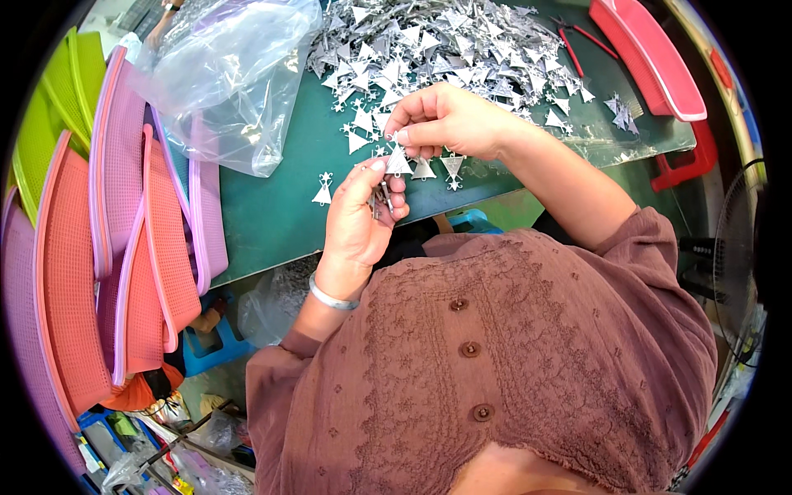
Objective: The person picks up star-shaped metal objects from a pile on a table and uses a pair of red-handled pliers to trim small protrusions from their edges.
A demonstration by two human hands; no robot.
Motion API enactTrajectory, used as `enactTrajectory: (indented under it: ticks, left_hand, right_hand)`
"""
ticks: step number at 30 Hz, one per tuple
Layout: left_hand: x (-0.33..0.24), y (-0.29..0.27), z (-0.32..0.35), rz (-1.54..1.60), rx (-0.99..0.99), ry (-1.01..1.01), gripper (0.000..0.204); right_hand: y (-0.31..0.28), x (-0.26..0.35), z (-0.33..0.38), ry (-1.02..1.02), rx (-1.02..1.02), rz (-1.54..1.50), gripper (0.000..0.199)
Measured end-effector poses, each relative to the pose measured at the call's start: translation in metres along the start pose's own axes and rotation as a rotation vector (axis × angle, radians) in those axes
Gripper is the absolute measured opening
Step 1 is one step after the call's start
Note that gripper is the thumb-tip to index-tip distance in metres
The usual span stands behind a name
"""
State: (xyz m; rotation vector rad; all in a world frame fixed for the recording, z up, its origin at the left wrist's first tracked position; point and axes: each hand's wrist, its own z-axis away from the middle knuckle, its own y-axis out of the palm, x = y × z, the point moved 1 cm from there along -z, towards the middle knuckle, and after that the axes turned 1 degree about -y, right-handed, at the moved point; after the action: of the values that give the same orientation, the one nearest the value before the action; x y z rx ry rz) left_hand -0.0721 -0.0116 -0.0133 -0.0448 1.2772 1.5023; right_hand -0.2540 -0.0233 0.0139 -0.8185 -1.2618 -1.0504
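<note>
Head view: pinched silver triangular metal piece with right hand, clasped grey metal parts in left hand, judged piece light, stiff, best gripped edgewise.

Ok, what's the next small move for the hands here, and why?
Probably the right hand should lower its silver triangular piece into the left hand. The right fingertips appear to pinch that piece just by the left thumb, and the left fingers already curl around a few metal pieces, so it looks like a short handover.
</note>
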Motion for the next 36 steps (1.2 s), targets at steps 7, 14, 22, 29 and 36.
enactTrajectory:
  ticks: [7,14,22,29,36]
  left_hand:
    - [-0.002,0.0,0.003,0.056,0.021,0.027,0.018]
    - [-0.004,-0.001,0.0,-0.032,-0.133,0.136,0.01]
    - [-0.013,-0.006,-0.005,-0.122,-0.138,0.196,0.007]
    - [-0.013,-0.003,-0.006,-0.151,-0.123,0.205,0.007]
    - [-0.013,-0.003,-0.007,-0.153,-0.099,0.224,0.007]
  right_hand:
    - [0.001,-0.004,0.004,0.002,-0.121,-0.163,0.013]
    - [0.016,-0.019,0.016,0.027,-0.108,-0.447,0.009]
    - [0.022,-0.023,0.028,0.094,-0.041,-0.461,0.012]
    - [0.023,-0.027,0.03,0.142,-0.031,-0.577,0.017]
    - [0.025,-0.031,0.027,0.123,-0.02,-0.666,0.016]
